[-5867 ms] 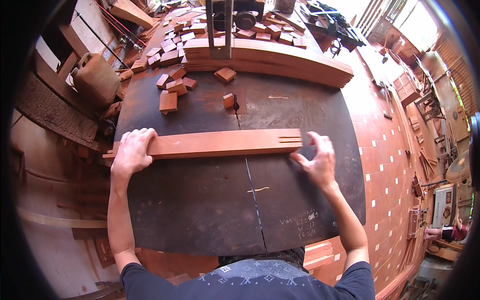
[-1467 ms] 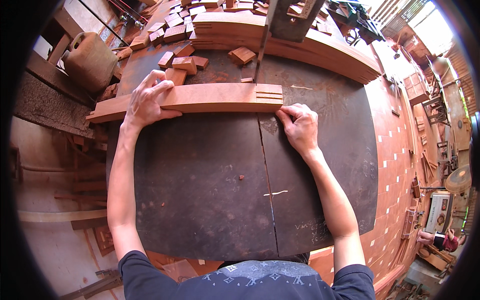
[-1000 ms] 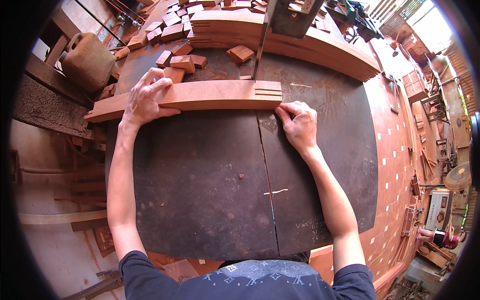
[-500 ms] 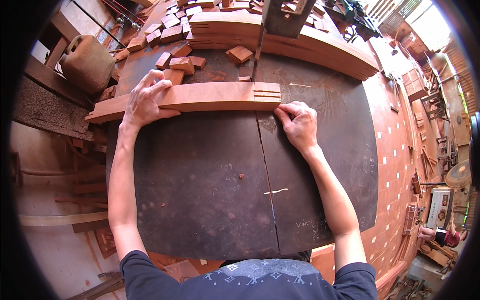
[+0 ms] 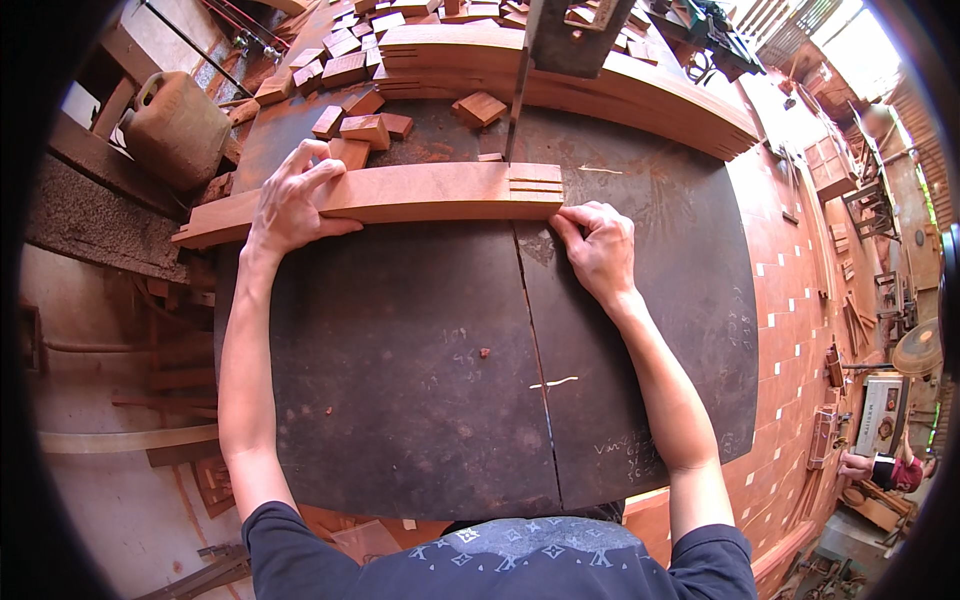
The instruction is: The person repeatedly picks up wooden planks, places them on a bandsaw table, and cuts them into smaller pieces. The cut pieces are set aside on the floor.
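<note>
A reddish wooden beam (image 5: 420, 195) lies across the dark saw table, with several slots cut into its right end. My left hand (image 5: 288, 205) grips the beam towards its left end, fingers over the far side and thumb along the near edge. At the right end, my right hand (image 5: 600, 248) is closed, its thumb and forefinger at the near corner of the beam. The upright bandsaw blade (image 5: 517, 105) stands at the beam's far edge, just left of the slotted part. Whether it touches the wood I cannot tell.
Behind the blade lie longer slotted beams (image 5: 640, 98). Small wood offcuts (image 5: 366, 130) sit beyond my left hand, with a heap farther back. The saw guide (image 5: 575, 35) hangs above. A plastic jerrycan (image 5: 175, 125) stands left; another person (image 5: 900, 470) is far right.
Almost nothing differs; the whole view has shifted very slightly. Both hands keep their places on the beam.
</note>
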`<move>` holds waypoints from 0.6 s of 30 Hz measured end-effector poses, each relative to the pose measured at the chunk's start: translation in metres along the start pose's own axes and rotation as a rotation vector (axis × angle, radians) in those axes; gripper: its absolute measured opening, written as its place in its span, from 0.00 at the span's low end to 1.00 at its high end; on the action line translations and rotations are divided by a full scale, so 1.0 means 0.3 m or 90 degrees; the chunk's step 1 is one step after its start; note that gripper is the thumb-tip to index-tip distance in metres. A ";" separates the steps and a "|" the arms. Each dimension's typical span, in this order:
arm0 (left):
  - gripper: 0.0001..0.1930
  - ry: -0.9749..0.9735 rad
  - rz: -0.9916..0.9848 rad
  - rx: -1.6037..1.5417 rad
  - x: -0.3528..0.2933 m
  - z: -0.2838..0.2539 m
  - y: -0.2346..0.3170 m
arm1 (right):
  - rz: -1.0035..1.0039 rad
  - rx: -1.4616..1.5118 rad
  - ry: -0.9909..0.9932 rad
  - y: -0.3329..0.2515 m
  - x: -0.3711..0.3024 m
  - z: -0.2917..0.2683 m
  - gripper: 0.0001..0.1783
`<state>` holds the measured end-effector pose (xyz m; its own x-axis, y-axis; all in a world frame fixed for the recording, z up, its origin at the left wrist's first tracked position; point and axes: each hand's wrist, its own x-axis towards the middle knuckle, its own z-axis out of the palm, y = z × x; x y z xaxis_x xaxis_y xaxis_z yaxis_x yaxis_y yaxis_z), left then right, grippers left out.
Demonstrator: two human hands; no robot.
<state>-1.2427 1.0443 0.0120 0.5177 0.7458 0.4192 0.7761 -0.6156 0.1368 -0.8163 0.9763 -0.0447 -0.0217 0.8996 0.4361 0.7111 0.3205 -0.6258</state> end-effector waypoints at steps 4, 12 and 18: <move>0.38 0.004 0.002 -0.002 0.003 0.002 -0.001 | 0.008 -0.005 -0.005 -0.001 0.002 -0.001 0.09; 0.39 -0.011 -0.026 0.004 0.002 0.001 0.001 | 0.027 -0.012 -0.010 0.000 0.007 0.004 0.09; 0.40 0.014 0.000 -0.002 0.004 0.004 0.004 | 0.033 -0.003 -0.005 -0.007 0.012 0.005 0.09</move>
<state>-1.2406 1.0448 0.0117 0.5102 0.7400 0.4383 0.7748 -0.6167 0.1393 -0.8190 0.9793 -0.0429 0.0098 0.9176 0.3974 0.7152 0.2713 -0.6441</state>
